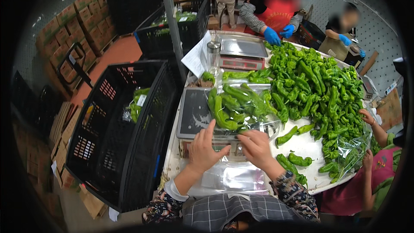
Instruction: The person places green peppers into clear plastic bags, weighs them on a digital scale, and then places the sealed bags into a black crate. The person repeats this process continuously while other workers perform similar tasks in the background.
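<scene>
A clear plastic bag of long green peppers (235,105) lies on a scale with a dark platform (192,105). My left hand (203,152) is at the bag's near left edge, its fingers stretched and thumb spread, gripping nothing. With bent fingers, my right hand (258,147) pinches the near edge of the bag's film. Beneath my wrists, flat clear plastic bags (233,177) are stacked at the table's near side. Several loose peppers (286,136) lie right of my right hand, in front of a large heap of green peppers (315,86).
A black crate (116,146) at the left holds a packed bag of peppers (139,105). A grey post (170,21) rises behind it. A second scale (243,47) and a glass jar (213,56) stand farther back. Co-workers' gloved hands (272,36) and bare hands (368,116) are around the heap.
</scene>
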